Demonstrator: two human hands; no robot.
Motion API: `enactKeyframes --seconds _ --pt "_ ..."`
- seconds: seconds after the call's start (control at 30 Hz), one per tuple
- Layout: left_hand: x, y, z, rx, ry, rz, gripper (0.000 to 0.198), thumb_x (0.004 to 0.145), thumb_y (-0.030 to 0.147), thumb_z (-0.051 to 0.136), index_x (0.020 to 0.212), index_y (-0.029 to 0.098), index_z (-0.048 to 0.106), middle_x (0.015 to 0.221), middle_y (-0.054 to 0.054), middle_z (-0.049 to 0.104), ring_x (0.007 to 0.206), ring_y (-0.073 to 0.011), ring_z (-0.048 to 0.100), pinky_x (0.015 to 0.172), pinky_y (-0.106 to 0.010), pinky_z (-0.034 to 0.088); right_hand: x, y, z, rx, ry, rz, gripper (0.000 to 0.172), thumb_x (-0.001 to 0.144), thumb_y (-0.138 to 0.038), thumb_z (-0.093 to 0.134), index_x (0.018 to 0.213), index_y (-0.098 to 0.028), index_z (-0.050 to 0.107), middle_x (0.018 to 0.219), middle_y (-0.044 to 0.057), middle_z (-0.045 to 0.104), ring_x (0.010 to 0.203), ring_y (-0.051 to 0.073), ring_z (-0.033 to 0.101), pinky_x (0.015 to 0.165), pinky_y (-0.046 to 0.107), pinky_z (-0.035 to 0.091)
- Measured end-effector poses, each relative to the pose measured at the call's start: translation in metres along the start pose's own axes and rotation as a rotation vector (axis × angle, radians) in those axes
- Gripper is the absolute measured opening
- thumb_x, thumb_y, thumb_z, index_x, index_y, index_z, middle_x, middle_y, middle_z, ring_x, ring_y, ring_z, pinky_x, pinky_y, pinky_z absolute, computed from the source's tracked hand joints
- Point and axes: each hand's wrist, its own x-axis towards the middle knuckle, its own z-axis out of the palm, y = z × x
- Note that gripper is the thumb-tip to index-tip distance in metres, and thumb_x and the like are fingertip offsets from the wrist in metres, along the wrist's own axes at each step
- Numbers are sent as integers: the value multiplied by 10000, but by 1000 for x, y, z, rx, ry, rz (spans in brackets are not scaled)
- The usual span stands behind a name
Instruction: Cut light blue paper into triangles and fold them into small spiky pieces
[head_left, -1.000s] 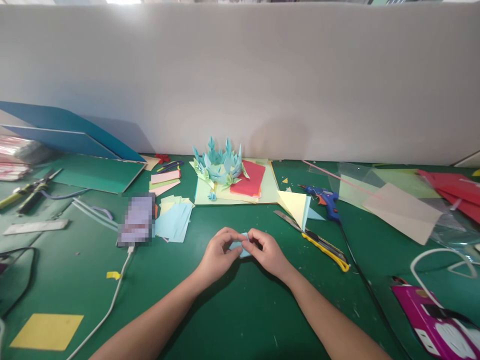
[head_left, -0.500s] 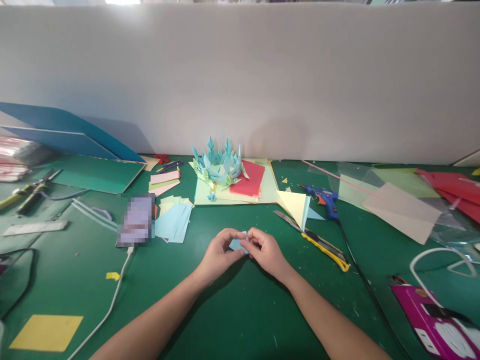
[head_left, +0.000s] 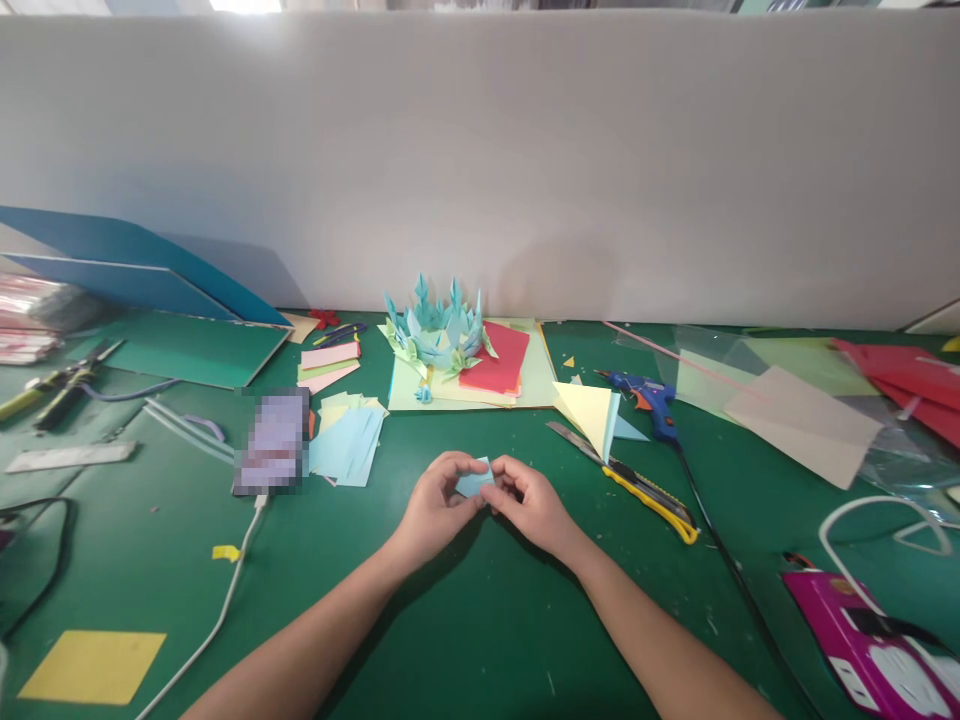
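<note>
A small piece of light blue paper (head_left: 474,482) is held between my two hands above the green table. My left hand (head_left: 441,500) pinches its left side, fingers and thumb curled round it. On the other side my right hand (head_left: 531,503) grips the right edge between thumb and fingers. Part of the paper is hidden by the fingers. Beyond the hands a blue and green folded-paper crown (head_left: 436,335) rests on pale sheets (head_left: 532,350), with a red sheet (head_left: 499,358) beside it. A tiny blue folded piece (head_left: 424,394) lies in front of the crown.
To the right lie a yellow utility knife (head_left: 649,500) with its blade out, a blue glue gun (head_left: 652,400) with a black cord, and a magenta power strip (head_left: 862,640). At left are blue paper slips (head_left: 349,445), a phone (head_left: 271,440) on a white cable, and pliers (head_left: 71,385).
The blue paper has turned slightly, and more of its upper corner shows between the hands. The fingers of both hands have shifted a little; the things on the table have stayed put.
</note>
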Motion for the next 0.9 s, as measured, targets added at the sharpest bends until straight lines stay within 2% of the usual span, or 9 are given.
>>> enactKeyframes --seconds 0.2,0.43,0.63,0.73,0.77,0.8,0.83,0.9 --pt "-1 -1 1 27 4 31 220 643 172 648 862 170 640 958 -43 539 703 -100 549 509 -174 438 0 -1 -1 28 -35 -21 199 816 -393 562 788 -208 495 568 -51 510 549 125 523 583 256 435" --pt "0 0 -4 32 -46 90 246 651 79 570 872 171 629 963 -44 533 739 -121 589 582 -222 509 -2 -2 -1 87 -94 -9 225 836 -421 541 832 -199 507 628 -21 593 614 146 591 666 292 470" --pt "-4 2 -6 298 -143 202 305 663 21 493 878 196 621 932 -37 568 745 -126 570 557 -204 464 -2 -2 0 58 -30 37 302 784 -485 593 724 -204 501 586 -25 599 575 154 598 595 274 464" --pt "3 9 -19 378 -189 275 290 709 51 475 906 201 626 955 -52 607 798 -150 596 652 -255 499 -1 -1 0 67 -25 43 308 789 -497 578 715 -211 488 570 -27 607 567 157 605 597 278 466" --pt "6 14 -28 412 -166 313 259 725 66 474 879 203 630 989 -59 620 877 -171 604 739 -292 505 -1 0 1 71 -23 45 314 790 -501 575 706 -214 480 565 -27 609 564 160 608 597 281 466" --pt "9 19 -40 464 -76 332 229 730 75 475 843 205 625 1010 -63 629 953 -194 599 819 -328 493 -1 0 0 75 -19 49 321 787 -506 574 695 -217 470 559 -27 608 562 163 613 596 283 466" --pt "12 26 -53 533 81 321 222 716 67 470 811 209 612 961 -57 643 960 -207 604 859 -353 478 -1 1 0 79 -17 52 327 785 -509 575 685 -218 462 554 -27 606 563 166 618 596 284 466" --pt "14 40 -83 714 481 165 251 707 51 459 862 206 582 935 -64 643 966 -239 610 883 -391 457 0 1 0 85 -14 54 329 781 -507 577 677 -219 458 554 -25 602 575 172 631 600 286 469"
